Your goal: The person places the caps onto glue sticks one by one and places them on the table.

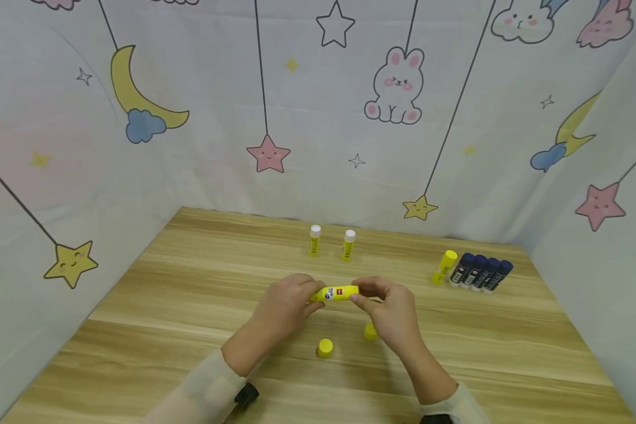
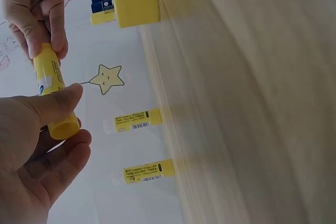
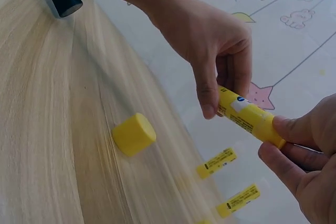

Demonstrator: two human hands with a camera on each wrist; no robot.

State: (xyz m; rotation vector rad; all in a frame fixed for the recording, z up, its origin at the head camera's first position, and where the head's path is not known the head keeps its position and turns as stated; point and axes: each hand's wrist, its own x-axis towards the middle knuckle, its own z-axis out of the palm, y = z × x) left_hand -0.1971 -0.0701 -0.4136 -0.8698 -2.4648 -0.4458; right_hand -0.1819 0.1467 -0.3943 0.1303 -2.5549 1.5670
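Note the yellow glue stick (image 1: 339,292), near the centre of the head view, pinched by the left hand (image 1: 288,301) at its nine-o'clock end and by the right hand (image 1: 393,309) at three o'clock. For presumed uncapping, pull straight along the stick, without bending. See in the left wrist view the round end (image 2: 64,130), hidden in the head view; see in the latter two loose yellow caps (image 1: 325,348) at five and six o'clock, only one plain in the right wrist view.
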